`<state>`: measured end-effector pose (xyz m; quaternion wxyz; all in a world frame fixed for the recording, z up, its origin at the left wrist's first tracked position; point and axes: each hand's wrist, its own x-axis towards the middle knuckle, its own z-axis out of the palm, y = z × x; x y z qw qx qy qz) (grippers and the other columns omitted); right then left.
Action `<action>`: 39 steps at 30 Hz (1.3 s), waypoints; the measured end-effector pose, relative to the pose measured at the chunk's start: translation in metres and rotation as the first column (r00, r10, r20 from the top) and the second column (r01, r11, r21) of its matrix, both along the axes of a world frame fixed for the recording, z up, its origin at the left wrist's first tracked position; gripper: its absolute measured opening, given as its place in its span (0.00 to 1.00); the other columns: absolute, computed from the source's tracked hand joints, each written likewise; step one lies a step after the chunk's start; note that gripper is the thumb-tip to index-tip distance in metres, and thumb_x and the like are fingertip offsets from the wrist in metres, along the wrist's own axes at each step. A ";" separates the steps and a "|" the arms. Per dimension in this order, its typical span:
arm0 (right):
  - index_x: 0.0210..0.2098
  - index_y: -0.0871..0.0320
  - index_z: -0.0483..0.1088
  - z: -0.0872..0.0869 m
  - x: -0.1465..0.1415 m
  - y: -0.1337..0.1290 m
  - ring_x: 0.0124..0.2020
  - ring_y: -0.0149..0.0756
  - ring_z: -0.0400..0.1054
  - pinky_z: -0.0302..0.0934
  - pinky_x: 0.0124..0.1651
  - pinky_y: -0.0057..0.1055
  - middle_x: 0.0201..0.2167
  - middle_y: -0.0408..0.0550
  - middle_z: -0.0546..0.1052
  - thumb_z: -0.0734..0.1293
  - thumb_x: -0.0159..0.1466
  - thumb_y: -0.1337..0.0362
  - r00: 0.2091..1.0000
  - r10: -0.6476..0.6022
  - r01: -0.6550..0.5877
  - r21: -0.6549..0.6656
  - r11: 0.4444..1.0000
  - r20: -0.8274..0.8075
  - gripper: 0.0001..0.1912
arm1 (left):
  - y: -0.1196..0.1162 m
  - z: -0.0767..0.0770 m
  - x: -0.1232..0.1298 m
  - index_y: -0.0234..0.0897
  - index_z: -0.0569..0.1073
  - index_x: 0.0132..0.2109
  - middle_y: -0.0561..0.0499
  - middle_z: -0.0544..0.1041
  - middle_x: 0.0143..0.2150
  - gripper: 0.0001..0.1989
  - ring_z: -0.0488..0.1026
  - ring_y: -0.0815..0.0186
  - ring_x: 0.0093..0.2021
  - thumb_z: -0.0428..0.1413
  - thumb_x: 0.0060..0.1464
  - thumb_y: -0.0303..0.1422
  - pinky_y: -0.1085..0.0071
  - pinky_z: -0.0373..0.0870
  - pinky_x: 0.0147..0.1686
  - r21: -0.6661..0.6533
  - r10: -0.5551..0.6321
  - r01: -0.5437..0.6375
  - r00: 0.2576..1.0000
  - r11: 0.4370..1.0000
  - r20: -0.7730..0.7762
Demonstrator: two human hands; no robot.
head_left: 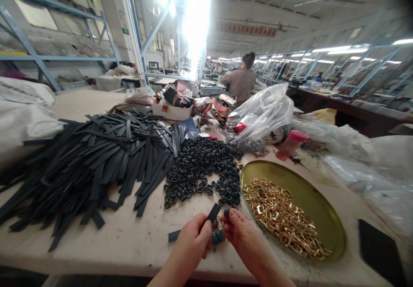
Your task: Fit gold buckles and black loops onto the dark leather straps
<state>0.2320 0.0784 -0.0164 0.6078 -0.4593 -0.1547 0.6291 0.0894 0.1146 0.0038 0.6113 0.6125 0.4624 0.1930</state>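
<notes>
My left hand point(193, 237) is closed on a dark strap point(213, 213), whose flat end sticks up past the thumb. Close beside it, my right hand point(239, 231) pinches a small dark loop point(226, 212) between thumb and fingertips. Under and between the hands lie a few more dark pieces point(217, 237) with a bit of gold metal, partly hidden by the fingers. Just beyond the hands spreads a heap of small black loops point(200, 160). To the left lies a large pile of dark straps point(106, 158).
A gold oval tray point(335, 231) at right holds many gold buckles point(284, 218). Behind it stands a pink-lidded jar point(292, 144). A dark flat object point(380, 248) lies at the right edge. Plastic bags point(264, 110) and a white box point(171, 111) stand behind; a person point(241, 80) is farther off.
</notes>
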 end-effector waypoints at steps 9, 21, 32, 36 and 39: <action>0.39 0.55 0.68 -0.010 0.004 -0.004 0.18 0.28 0.62 0.56 0.20 0.24 0.21 0.40 0.72 0.67 0.49 0.65 0.936 0.148 -0.133 -0.066 0.989 0.321 0.16 | -0.009 -0.002 -0.002 0.41 0.70 0.29 0.49 0.72 0.26 0.08 0.68 0.62 0.27 0.48 0.53 0.34 0.73 0.53 0.28 0.414 0.014 0.133 0.943 0.900 -0.333; 0.36 0.56 0.73 -0.004 0.000 -0.027 0.39 0.36 0.68 0.60 0.47 0.34 0.36 0.46 0.77 0.72 0.48 0.59 0.995 -0.061 0.052 0.103 0.993 0.081 0.16 | -0.023 -0.004 0.010 0.38 0.66 0.27 0.56 0.65 0.16 0.15 0.65 0.67 0.19 0.42 0.56 0.37 0.75 0.54 0.22 0.193 -0.102 0.147 0.970 0.970 -0.223; 0.38 0.52 0.73 0.002 0.007 -0.050 0.38 0.39 0.69 0.62 0.43 0.36 0.35 0.47 0.77 0.70 0.49 0.51 0.941 -0.035 -0.027 0.178 0.984 0.338 0.19 | -0.030 0.015 0.005 0.39 0.71 0.32 0.50 0.76 0.32 0.13 0.70 0.62 0.33 0.44 0.56 0.36 0.74 0.58 0.31 0.324 -0.226 0.288 0.950 0.901 -0.215; 0.28 0.56 0.73 0.005 0.002 -0.051 0.27 0.32 0.66 0.61 0.35 0.29 0.24 0.41 0.75 0.72 0.47 0.53 0.931 -0.026 -0.013 0.104 0.994 0.365 0.14 | -0.038 0.012 0.010 0.38 0.67 0.43 0.47 0.76 0.37 0.14 0.71 0.59 0.38 0.44 0.57 0.40 0.72 0.60 0.36 0.261 -0.169 0.213 0.969 0.942 -0.181; 0.32 0.55 0.72 -0.001 -0.009 -0.052 0.32 0.34 0.67 0.60 0.40 0.31 0.27 0.41 0.75 0.71 0.48 0.52 0.961 0.068 -0.103 0.119 0.988 0.270 0.17 | -0.039 0.006 0.013 0.37 0.62 0.50 0.45 0.74 0.44 0.18 0.71 0.59 0.44 0.45 0.56 0.41 0.71 0.60 0.42 0.196 -0.128 0.151 0.984 0.969 -0.128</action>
